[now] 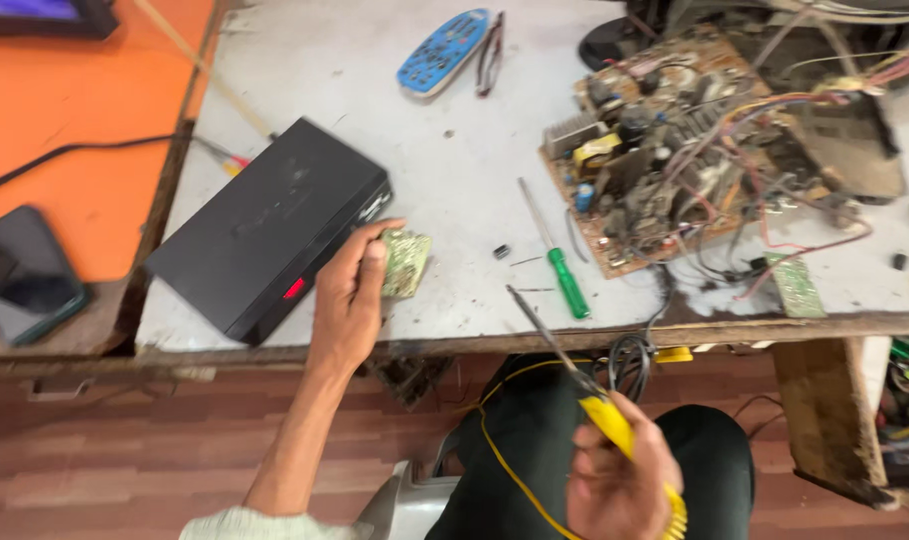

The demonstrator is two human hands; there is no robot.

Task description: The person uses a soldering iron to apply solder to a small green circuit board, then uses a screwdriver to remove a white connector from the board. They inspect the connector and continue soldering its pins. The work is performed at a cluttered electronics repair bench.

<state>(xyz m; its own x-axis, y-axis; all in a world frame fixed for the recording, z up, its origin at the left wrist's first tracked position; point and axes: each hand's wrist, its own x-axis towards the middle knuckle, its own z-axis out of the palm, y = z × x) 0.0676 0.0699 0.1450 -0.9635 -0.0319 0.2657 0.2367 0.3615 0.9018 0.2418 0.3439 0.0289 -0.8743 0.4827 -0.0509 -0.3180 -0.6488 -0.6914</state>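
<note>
My left hand [349,295] grips a small green circuit board [406,262] at the front edge of the white workbench [444,170], right beside a black set-top box [269,225]. My right hand [619,480] is low over my lap and holds a yellow-handled soldering iron [599,405]. Its metal tip points up toward the bench edge, and a yellow cord trails down from it. A green-handled screwdriver [559,265] lies on the bench between the two hands.
A large dusty circuit board [674,150] with tangled wires fills the right of the bench. A blue remote [442,50] and pliers lie at the back. A dark phone [24,275] rests on the orange table to the left. A small green board [796,285] lies near the right edge.
</note>
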